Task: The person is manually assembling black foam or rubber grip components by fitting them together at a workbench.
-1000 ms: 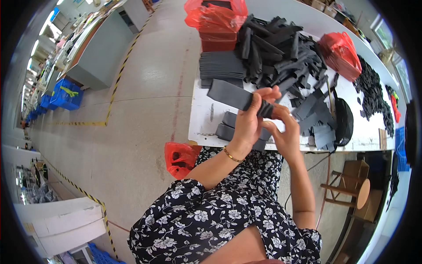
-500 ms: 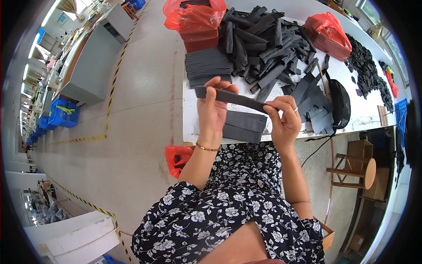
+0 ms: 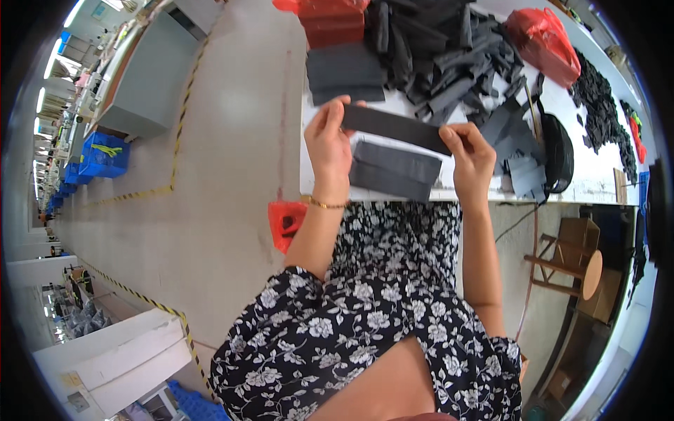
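Observation:
A flat dark grey fabric strip (image 3: 397, 129) is stretched between my two hands above the table's front edge. My left hand (image 3: 328, 137) pinches its left end between thumb and fingers. The right end is gripped by my right hand (image 3: 469, 151), thumb on top. Just below the strip, a small stack of similar grey strips (image 3: 393, 170) lies on the white table (image 3: 312, 161). Beyond my left hand sits a neat pile of grey strips (image 3: 344, 70). A large loose heap of dark folded strips (image 3: 449, 63) spreads behind, its far part cut off by the view.
Red plastic bags stand at the back, one at the left (image 3: 333, 21) and one at the right (image 3: 544, 45). Right of my hand are flat grey pieces (image 3: 526, 175) and a black bag (image 3: 558, 154). A wooden stool (image 3: 591, 274) stands right of the table; a red bag (image 3: 286, 223) hangs by its left corner.
The strip has turned from nearly edge-on to showing its broad face, both hands still holding its ends. The view has shifted, so the table sits higher in the picture.

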